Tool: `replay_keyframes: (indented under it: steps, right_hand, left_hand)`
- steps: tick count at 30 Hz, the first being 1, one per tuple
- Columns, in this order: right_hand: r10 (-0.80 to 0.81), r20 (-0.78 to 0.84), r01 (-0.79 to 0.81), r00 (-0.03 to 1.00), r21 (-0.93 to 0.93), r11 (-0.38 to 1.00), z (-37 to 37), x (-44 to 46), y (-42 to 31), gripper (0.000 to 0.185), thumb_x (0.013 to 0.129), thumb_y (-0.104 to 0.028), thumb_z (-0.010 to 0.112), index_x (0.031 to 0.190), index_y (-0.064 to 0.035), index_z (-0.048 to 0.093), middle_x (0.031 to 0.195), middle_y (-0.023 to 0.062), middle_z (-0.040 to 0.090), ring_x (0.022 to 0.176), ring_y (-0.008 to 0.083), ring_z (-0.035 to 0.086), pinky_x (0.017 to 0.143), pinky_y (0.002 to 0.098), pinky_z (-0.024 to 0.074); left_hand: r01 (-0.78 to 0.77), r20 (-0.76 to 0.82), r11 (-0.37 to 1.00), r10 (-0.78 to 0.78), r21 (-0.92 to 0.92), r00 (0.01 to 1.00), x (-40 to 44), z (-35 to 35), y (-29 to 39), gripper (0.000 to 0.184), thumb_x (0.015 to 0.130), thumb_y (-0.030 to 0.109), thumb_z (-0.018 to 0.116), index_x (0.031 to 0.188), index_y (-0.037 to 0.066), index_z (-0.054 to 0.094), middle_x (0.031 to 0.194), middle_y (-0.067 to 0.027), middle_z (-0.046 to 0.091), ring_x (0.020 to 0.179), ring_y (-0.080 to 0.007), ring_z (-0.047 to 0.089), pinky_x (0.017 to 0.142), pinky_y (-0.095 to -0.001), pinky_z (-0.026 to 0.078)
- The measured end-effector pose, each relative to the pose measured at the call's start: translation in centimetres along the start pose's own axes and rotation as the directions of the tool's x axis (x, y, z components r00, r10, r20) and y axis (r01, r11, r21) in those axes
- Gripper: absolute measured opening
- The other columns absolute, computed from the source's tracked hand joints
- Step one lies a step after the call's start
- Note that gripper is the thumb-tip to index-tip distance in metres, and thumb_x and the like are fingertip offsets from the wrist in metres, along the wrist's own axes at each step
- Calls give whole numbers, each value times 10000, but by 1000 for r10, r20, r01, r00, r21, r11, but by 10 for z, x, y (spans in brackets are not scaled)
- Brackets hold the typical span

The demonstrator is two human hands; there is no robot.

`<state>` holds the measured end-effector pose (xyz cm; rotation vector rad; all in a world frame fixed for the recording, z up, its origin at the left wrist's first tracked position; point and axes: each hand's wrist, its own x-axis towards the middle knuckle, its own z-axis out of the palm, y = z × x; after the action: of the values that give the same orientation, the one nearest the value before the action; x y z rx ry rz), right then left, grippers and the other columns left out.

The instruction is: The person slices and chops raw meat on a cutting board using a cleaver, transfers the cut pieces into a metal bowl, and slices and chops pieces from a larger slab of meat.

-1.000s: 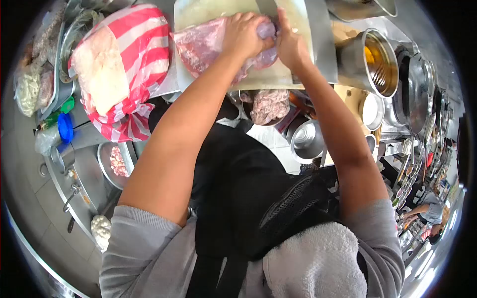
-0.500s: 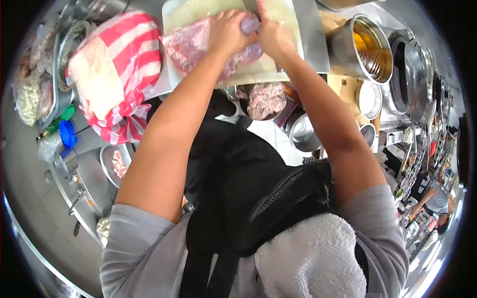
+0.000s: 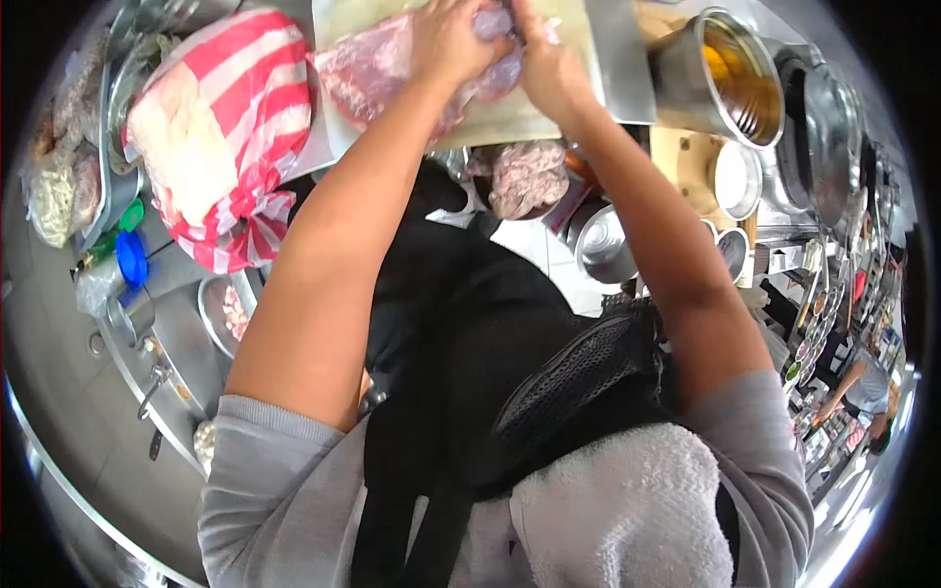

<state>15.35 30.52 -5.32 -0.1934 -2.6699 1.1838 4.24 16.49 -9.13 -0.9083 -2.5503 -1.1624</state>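
A large piece of raw pink meat [image 3: 368, 73] lies on a pale cutting board [image 3: 578, 34] at the top of the view. My left hand [image 3: 456, 44] grips the meat from above, with fingers curled over its right part. Close beside it, my right hand [image 3: 554, 73] is closed with the index finger stretched forward. A thin dark edge by that fingertip looks like part of a knife, mostly hidden by the hand. Left of the board rests a red-and-white striped plastic bag [image 3: 260, 98] with pale contents.
A metal pot with yellow liquid [image 3: 740, 83] stands right of the board. Below the board edge, a bowl holds more raw meat [image 3: 529, 181], near a metal bowl [image 3: 603, 245]. A sink [image 3: 181, 353] lies lower left, with a bowl of meat pieces. Another person [image 3: 863, 382] is far right.
The view has shifted slightly, so the board and hands sit higher in it. My left hand still grips the meat, and both hands stay close together.
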Motion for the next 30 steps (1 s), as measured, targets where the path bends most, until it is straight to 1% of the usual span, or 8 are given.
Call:
replay_keyframes:
  steps: [1,11,16,20,21,22,24,30]
  right_hand:
    - [-30,38,38,999,-225,974,3,-1,13,837,987,16,468,1763,-194,238,1106,384,739,1045,616,701,955,648,548]
    - [337,264,-211,904,-409,888,-34,-68,-22,907,970,-3,461,1791,-257,170,1070,392,744,1003,552,756,927,652,557]
    - [16,74,8,997,-323,946,12,15,11,827,1022,-66,494,1780,-264,228,1247,343,739,1076,538,742,982,603,574]
    - [97,144,-48,985,-311,949,-9,3,0,785,1015,-52,517,1755,-213,308,1471,332,637,1242,526,685,1063,585,543]
    - [-232,-51,212,972,-248,945,4,-20,30,779,1005,-28,493,1748,-184,321,1478,326,634,1281,531,659,1062,589,537]
    - [-347,-170,296,922,-264,918,-3,-49,27,814,1007,-8,446,1762,-253,264,1099,355,752,961,592,724,911,644,554]
    - [353,276,-265,894,-308,913,-59,-105,-31,893,996,-14,462,1780,-324,166,1156,385,736,1059,577,723,967,654,544]
    - [329,215,-260,920,-293,920,-86,-146,-8,821,1111,-161,539,1774,-372,102,949,366,748,907,578,732,844,684,546]
  left_hand:
    - [10,37,1000,-11,28,999,1,2,-3,481,712,382,904,1133,176,799,1249,-91,756,1233,-349,657,1090,-465,502]
    - [-55,-92,995,63,81,994,-7,2,3,457,718,315,894,1132,147,800,1215,-90,772,1214,-331,681,1101,-461,500]
    - [-31,-52,997,35,68,998,-7,3,-1,462,689,335,905,1097,159,778,1162,-88,768,1178,-334,684,1078,-475,490]
    - [-9,-64,998,13,65,998,-8,-6,10,469,700,321,901,1116,144,777,1223,-105,751,1221,-350,651,1121,-470,472]
    - [47,-72,992,-39,119,997,-8,-8,12,467,710,303,898,1126,134,773,1234,-102,748,1222,-353,644,1139,-461,467]
    - [74,-57,991,-67,113,996,-6,-5,10,467,715,298,886,1139,139,775,1259,-100,734,1240,-354,621,1156,-464,452]
    - [86,-81,991,-78,103,994,-7,-2,12,466,714,292,881,1142,141,777,1253,-103,734,1233,-358,623,1153,-469,454]
    - [-82,-61,992,88,94,994,-30,-11,7,519,754,258,860,1239,111,751,1407,-143,673,1358,-390,586,1202,-531,423]
